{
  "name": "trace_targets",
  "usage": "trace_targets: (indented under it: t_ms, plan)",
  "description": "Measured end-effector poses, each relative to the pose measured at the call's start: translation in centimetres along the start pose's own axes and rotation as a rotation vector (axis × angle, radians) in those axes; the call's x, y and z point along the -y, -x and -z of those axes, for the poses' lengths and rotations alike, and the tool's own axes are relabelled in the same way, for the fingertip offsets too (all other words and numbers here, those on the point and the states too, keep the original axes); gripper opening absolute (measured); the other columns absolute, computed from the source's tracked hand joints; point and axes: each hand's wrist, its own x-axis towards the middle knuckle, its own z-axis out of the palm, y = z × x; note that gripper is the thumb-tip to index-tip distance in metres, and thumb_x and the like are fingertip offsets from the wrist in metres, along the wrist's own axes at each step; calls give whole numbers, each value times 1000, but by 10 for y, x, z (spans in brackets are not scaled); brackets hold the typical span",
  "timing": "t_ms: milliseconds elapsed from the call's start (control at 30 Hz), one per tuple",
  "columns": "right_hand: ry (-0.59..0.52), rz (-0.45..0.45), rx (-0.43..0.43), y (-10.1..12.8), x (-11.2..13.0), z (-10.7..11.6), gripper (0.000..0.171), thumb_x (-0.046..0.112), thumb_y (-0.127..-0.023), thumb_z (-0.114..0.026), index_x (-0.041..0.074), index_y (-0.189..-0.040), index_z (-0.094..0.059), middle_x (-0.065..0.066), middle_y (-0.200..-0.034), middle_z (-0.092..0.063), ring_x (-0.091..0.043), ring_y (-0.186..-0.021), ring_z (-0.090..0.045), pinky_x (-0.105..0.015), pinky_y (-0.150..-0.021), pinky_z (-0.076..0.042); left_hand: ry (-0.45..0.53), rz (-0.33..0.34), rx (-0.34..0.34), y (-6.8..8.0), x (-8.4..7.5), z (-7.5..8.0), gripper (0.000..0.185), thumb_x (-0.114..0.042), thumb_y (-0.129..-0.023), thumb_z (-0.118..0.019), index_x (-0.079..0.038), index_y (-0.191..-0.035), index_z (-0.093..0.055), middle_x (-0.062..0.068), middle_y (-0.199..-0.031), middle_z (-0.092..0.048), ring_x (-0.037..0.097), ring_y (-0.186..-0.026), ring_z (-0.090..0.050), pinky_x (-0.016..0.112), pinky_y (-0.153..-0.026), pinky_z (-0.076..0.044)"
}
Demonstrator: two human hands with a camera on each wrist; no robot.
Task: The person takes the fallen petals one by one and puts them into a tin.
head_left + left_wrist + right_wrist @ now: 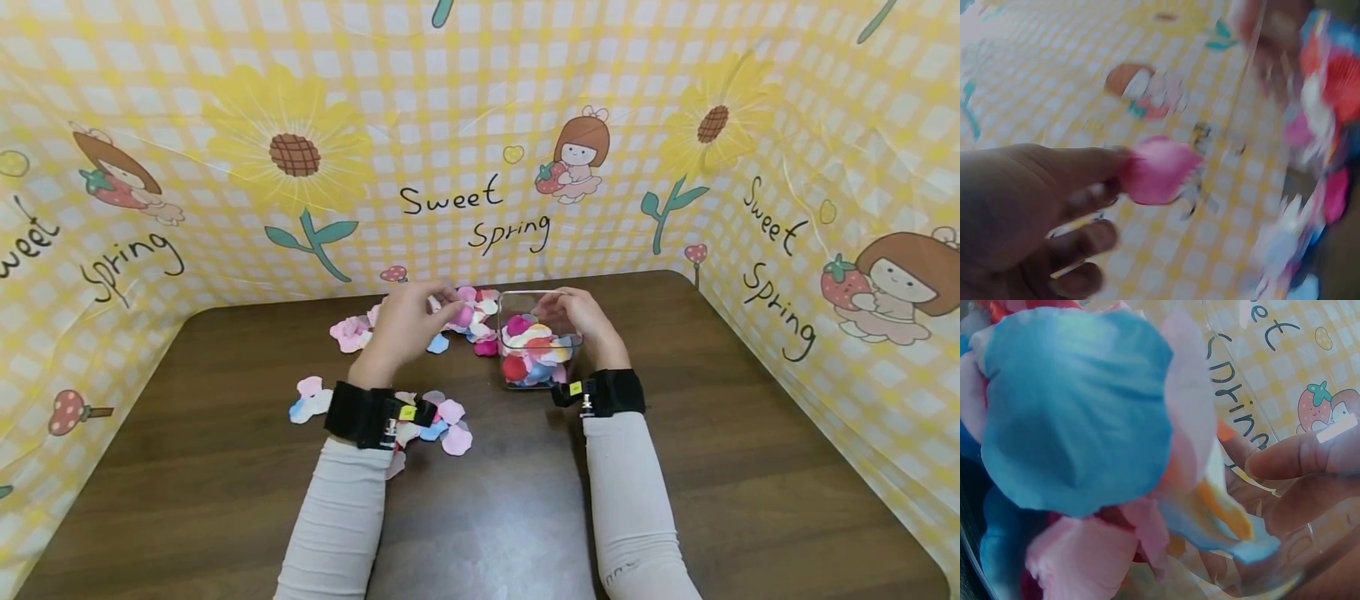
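Yellow checked sheeting walls in a dark wooden tabletop (pixel 675 467); on it the clear box (pixel 540 337) is already heaped with petals; left hand (pixel 408 325), just left of the box, pinches a pink petal (pixel 1159 170); right hand (pixel 588 321) curls around the box; loose petals (pixel 442 421) remain scattered left of the box, so I judge the filling roughly half done.

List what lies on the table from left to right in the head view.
Small petal pair → petal heap by the left wrist → left hand pinching a pink petal → clear container full of petals → right hand holding the container's far side.
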Motion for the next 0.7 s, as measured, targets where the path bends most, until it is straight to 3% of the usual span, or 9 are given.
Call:
trace_targets:
  t_ms: [167,367,533,700]
  plan:
    - [-8,2,-1,-1,0,0,38,12,-105,-33,-5,-129,-58,-26,-129,-64,-39,-122,-62,-54,-106,-44,5,-135,-121,-4,-24,-33,13,-23,-98,-72,-12,-100,-78,1,-93,-75,18,-66,-56,32,-60,-42]
    - [-2,0,17,-1,-1,-2,39,12,-105,-32,-6,-129,-58,-27,-131,-64,-39,-123,-62,-53,-107,-44,16,-135,-64,-2,-29,-58,10,-23,-98,-72,-15,-100,-77,-3,-93,-73,17,-72,-54,31,-60,-43]
    - [-3,14,11,-2,-1,-3,39,10,-104,-33,-7,-128,-58,-28,-130,-64,-40,-123,-62,-53,-107,-44,59,-97,-64,-3,-21,-48,16,-25,-100,-69,-15,-109,-77,-1,-98,-74,16,-62,-52,33,-57,-41]
    - [0,20,2,0,1,-1,39,9,-104,-33,-7,-128,-58,-27,-130,-64,-40,-123,-61,-53,-106,-44,52,-22,-121,-2,-3,-9,20,-27,-101,-67,-14,-114,-76,2,-102,-75,17,-57,-50,32,-50,-38]
